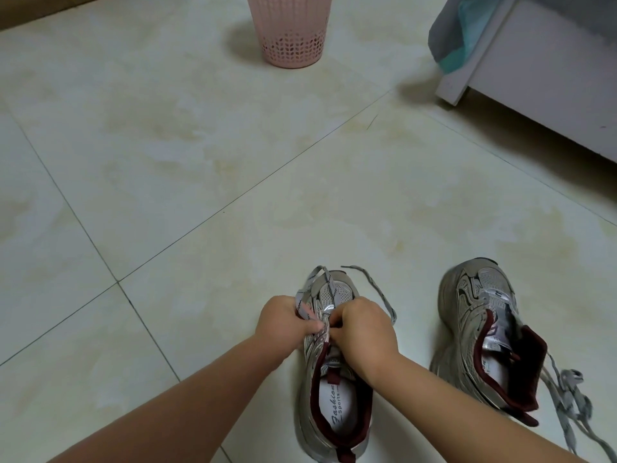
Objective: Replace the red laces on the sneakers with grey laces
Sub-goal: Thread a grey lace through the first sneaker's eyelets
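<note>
Now both hands work at the near sneaker (334, 389): left hand (283, 320) pinches its grey lace (305, 307), right hand (364, 329) pinches at the eyelets.

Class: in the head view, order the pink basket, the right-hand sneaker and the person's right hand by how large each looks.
1. Right-hand sneaker
2. Pink basket, cropped at the top and farther away, so unsure
3. Right hand

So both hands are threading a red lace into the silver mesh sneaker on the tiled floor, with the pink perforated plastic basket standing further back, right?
Not quite: the lace is grey, not red, as the head view shows. Both the left hand and the right hand work it at the silver mesh sneaker on the tiled floor, and the pink perforated plastic basket does stand further back.
</note>
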Action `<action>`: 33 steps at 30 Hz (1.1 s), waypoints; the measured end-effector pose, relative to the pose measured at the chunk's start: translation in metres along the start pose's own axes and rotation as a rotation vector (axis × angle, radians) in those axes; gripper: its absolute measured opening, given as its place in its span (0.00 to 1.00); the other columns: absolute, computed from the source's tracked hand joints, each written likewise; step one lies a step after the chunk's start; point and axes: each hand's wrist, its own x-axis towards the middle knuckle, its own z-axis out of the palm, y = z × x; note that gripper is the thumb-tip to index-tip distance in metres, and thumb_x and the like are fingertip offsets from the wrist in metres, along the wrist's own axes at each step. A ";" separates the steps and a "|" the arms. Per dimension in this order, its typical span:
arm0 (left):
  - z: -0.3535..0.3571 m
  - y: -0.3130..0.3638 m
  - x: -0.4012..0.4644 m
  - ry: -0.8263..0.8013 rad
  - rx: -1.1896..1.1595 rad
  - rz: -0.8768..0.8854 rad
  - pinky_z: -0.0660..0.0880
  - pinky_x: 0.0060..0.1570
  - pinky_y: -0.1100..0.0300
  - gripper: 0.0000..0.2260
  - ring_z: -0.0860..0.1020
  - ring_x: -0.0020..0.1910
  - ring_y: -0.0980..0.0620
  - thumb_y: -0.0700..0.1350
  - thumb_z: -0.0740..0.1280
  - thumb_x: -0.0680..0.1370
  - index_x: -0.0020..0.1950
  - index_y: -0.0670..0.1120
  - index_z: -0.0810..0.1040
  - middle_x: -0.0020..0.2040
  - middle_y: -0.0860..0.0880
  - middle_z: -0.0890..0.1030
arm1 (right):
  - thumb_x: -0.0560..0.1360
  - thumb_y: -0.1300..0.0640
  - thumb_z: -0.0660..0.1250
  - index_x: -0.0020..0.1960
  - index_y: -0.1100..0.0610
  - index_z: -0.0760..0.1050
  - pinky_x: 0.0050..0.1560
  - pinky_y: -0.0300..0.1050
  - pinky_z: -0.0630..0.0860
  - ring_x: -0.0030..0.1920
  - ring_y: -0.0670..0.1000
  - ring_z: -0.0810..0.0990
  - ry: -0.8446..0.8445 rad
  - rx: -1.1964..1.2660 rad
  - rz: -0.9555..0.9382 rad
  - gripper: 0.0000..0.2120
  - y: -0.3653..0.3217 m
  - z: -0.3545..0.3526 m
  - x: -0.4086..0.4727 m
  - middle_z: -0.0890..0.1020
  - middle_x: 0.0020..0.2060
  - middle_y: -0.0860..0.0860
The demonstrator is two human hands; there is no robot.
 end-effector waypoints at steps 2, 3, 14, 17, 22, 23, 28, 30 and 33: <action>0.000 0.001 -0.002 -0.051 -0.080 -0.041 0.69 0.22 0.69 0.12 0.74 0.24 0.63 0.34 0.71 0.70 0.30 0.47 0.77 0.23 0.56 0.76 | 0.70 0.59 0.65 0.33 0.53 0.76 0.34 0.40 0.65 0.38 0.52 0.73 -0.029 0.031 -0.001 0.08 0.001 -0.001 0.002 0.76 0.34 0.52; 0.001 0.001 -0.004 -0.077 -0.102 -0.049 0.70 0.23 0.69 0.10 0.75 0.26 0.62 0.35 0.71 0.71 0.32 0.47 0.77 0.25 0.56 0.77 | 0.70 0.59 0.64 0.31 0.53 0.75 0.34 0.40 0.65 0.37 0.52 0.73 -0.034 0.047 -0.002 0.09 0.001 -0.001 0.002 0.76 0.33 0.52; 0.001 0.014 -0.017 -0.261 -0.079 0.034 0.67 0.22 0.70 0.11 0.70 0.21 0.64 0.34 0.65 0.69 0.36 0.50 0.73 0.22 0.59 0.73 | 0.77 0.58 0.56 0.51 0.60 0.70 0.53 0.48 0.69 0.57 0.57 0.68 -0.109 -0.098 -0.166 0.08 0.007 0.002 0.005 0.71 0.54 0.57; 0.002 0.014 -0.022 -0.329 -0.051 0.056 0.67 0.23 0.73 0.16 0.72 0.23 0.65 0.31 0.67 0.68 0.45 0.50 0.69 0.23 0.60 0.75 | 0.76 0.61 0.55 0.53 0.61 0.70 0.55 0.45 0.65 0.59 0.57 0.67 -0.138 -0.101 -0.198 0.08 0.009 -0.003 0.010 0.71 0.56 0.58; 0.011 -0.003 -0.020 -0.017 0.152 0.013 0.66 0.35 0.64 0.09 0.70 0.36 0.56 0.41 0.66 0.71 0.48 0.51 0.69 0.36 0.55 0.72 | 0.75 0.62 0.56 0.52 0.60 0.71 0.54 0.44 0.65 0.57 0.56 0.68 -0.054 -0.126 -0.273 0.08 -0.002 -0.027 0.001 0.71 0.54 0.57; 0.010 -0.007 -0.019 -0.006 0.161 -0.006 0.66 0.34 0.62 0.07 0.69 0.35 0.55 0.41 0.65 0.72 0.45 0.50 0.68 0.36 0.53 0.71 | 0.76 0.62 0.57 0.52 0.61 0.71 0.54 0.43 0.65 0.55 0.56 0.69 -0.003 -0.134 -0.297 0.07 -0.004 -0.041 0.000 0.72 0.52 0.57; 0.011 -0.013 -0.018 0.002 0.147 -0.052 0.64 0.31 0.60 0.07 0.67 0.31 0.53 0.41 0.64 0.72 0.40 0.50 0.65 0.33 0.50 0.70 | 0.76 0.64 0.59 0.37 0.56 0.71 0.35 0.31 0.68 0.33 0.49 0.70 0.098 0.341 -0.163 0.10 -0.001 -0.112 -0.011 0.75 0.35 0.53; 0.013 -0.013 -0.017 0.013 0.170 -0.041 0.64 0.32 0.60 0.08 0.67 0.31 0.53 0.43 0.64 0.72 0.40 0.49 0.65 0.34 0.50 0.70 | 0.77 0.63 0.59 0.37 0.55 0.70 0.47 0.40 0.75 0.40 0.58 0.77 -0.008 0.684 -0.046 0.11 -0.004 -0.107 -0.017 0.80 0.40 0.59; 0.016 -0.012 -0.015 0.043 0.252 -0.019 0.63 0.32 0.60 0.09 0.67 0.32 0.53 0.45 0.64 0.73 0.39 0.49 0.64 0.35 0.51 0.71 | 0.80 0.64 0.53 0.37 0.58 0.67 0.49 0.47 0.74 0.43 0.58 0.80 -0.192 1.292 0.125 0.13 -0.015 -0.079 -0.018 0.82 0.39 0.61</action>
